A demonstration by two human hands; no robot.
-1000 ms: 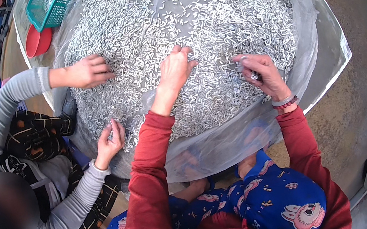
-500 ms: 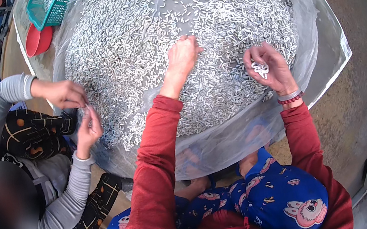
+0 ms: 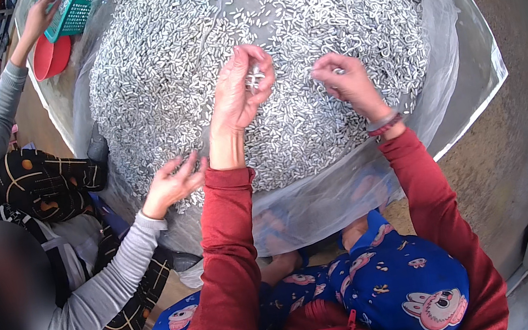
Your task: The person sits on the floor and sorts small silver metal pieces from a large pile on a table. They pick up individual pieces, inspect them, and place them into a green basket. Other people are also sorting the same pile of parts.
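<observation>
Raised since prev: left hand (image 3: 238, 92), fingers pinching slim silvery fish (image 3: 254, 79) | right hand (image 3: 348, 79) curled, grip unclear | glossy heap (image 3: 197, 28)

Silvery-white small fish (image 3: 298, 39) lie on a clear plastic sheet (image 3: 464, 59). Red sleeves (image 3: 225, 264), blue cartoon-print trousers (image 3: 398, 283), a grey sleeve (image 3: 108, 284), a teal basket (image 3: 74, 11), a red bowl (image 3: 50, 55).

Glossy silvery small fish (image 3: 293, 11) heaped on smooth translucent plastic sheet (image 3: 464, 59).
</observation>
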